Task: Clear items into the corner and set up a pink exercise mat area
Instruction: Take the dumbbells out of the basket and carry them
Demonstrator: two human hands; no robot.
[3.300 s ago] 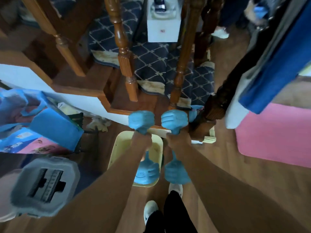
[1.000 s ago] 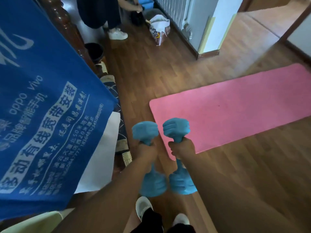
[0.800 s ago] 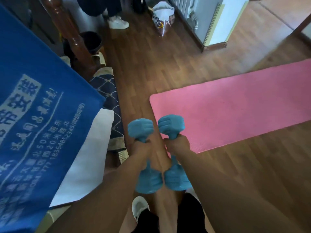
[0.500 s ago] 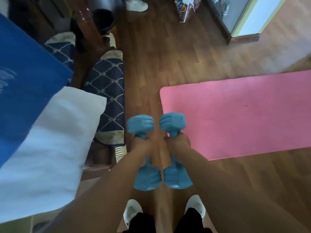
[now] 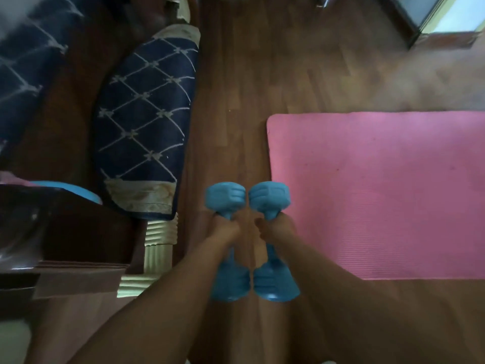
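My left hand [image 5: 225, 231] grips the handle of a blue dumbbell [image 5: 225, 197], held upright over the wooden floor. Beside it, my right hand [image 5: 278, 228] grips a second blue dumbbell [image 5: 270, 195]; the two weights touch or nearly touch side by side. A pink exercise mat [image 5: 380, 195] lies flat on the floor to the right, its left edge just right of my right hand.
A navy cushion with a white lattice pattern [image 5: 147, 127] hangs over dark wooden furniture on the left. A cream ribbed post [image 5: 158, 245] stands below it. A wall corner [image 5: 446, 19] shows at the top right. Wooden floor [image 5: 275, 61] stretches ahead.
The view has tilted further down and nearer the floor. The mat's left edge and the navy cushion loom larger, my shoes have slipped out of view, and both dumbbells stay gripped.
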